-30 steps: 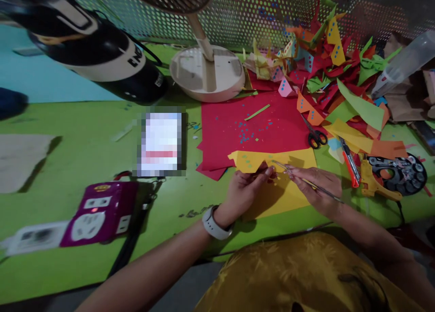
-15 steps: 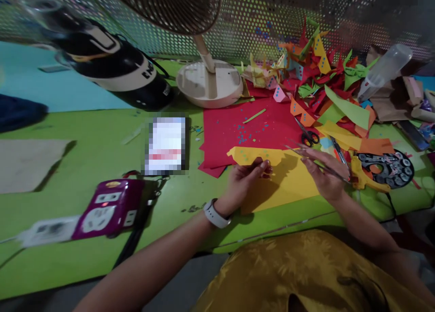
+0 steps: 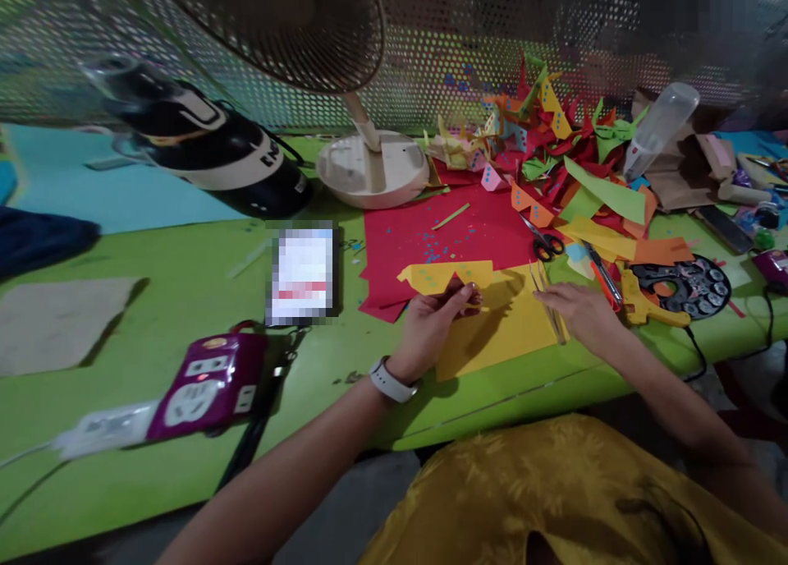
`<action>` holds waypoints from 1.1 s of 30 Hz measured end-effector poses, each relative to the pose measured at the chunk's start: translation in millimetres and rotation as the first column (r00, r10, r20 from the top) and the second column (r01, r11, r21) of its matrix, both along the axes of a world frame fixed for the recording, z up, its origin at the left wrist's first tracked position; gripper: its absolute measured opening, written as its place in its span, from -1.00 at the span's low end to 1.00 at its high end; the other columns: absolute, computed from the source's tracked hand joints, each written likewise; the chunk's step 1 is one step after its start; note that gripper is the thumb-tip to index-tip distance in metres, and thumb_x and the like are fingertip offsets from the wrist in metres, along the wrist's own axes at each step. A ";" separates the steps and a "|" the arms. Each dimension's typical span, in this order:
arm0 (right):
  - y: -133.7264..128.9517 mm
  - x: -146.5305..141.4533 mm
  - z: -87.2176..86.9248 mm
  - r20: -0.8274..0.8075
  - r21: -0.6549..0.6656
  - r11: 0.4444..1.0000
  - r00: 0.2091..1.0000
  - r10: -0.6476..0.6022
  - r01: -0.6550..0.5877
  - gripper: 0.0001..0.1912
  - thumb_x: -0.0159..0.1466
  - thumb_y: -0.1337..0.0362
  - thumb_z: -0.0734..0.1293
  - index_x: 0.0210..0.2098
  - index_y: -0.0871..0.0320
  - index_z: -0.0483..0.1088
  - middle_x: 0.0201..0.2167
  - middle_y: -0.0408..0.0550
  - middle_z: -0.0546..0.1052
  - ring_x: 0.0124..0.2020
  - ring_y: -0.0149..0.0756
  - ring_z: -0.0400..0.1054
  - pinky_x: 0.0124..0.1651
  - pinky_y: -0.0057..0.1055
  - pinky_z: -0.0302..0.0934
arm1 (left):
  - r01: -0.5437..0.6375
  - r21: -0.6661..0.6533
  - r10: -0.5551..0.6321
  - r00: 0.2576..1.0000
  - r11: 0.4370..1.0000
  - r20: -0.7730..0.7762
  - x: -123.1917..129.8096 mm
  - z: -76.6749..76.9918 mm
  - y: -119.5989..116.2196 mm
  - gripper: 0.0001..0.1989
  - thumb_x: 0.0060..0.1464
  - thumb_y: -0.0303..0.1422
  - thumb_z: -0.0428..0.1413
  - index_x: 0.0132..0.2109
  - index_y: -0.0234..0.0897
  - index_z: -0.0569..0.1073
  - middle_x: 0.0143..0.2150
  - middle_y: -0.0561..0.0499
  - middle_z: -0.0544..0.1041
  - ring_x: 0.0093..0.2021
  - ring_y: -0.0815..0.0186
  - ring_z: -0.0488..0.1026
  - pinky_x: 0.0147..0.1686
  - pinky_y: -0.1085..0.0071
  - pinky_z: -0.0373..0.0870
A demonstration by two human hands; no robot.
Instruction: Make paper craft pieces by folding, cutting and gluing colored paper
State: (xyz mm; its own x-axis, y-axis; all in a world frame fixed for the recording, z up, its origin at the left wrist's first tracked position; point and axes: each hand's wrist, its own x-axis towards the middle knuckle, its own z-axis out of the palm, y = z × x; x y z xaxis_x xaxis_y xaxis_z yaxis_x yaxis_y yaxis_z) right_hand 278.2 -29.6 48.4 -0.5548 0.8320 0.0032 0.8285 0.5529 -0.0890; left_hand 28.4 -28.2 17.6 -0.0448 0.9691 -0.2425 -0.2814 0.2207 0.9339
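My left hand [image 3: 434,323] is closed in a pinch on a cut piece of yellow paper [image 3: 431,279] with small dots along it and a notched lower edge. That piece is raised over a yellow sheet [image 3: 486,347], which catches a shadow. To the right, my right hand [image 3: 582,310] is palm down, its fingertips closed on metal tweezers [image 3: 556,323] near the right edge of the sheet. The tweezers' tips point away from me. Beneath and beyond the yellow sheet is red paper [image 3: 400,220], strewn with tiny blue bits and a thin green strip [image 3: 451,217].
Scissors [image 3: 545,243], a cutter [image 3: 603,277] and a yellow glue gun [image 3: 652,302] are at right. Behind them rises a heap of colourful folded paper [image 3: 554,138]. A fan [image 3: 373,171], black bottle [image 3: 234,158], phone [image 3: 301,273] and purple extension socket [image 3: 206,384] stand or lie leftward.
My right hand has turned palm down and lowered, and the tweezers have swung from slanting sideways to pointing away from me. My left hand keeps its pinch. The view has shifted slightly.
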 end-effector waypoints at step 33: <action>-42.1 136.1 10.1 0.116 0.271 0.892 0.908 -0.402 0.361 -0.65 0.21 0.36 0.33 0.00 0.13 0.41 -0.02 0.29 0.46 0.00 0.08 0.42 0.04 -0.14 0.33 | -0.050 0.013 0.050 0.999 0.999 -0.016 0.1 1.7 1.0 -0.70 -0.17 -0.17 0.38 -0.35 -0.30 0.60 -0.31 -0.07 0.65 -0.35 0.30 0.58 -0.34 0.37 0.58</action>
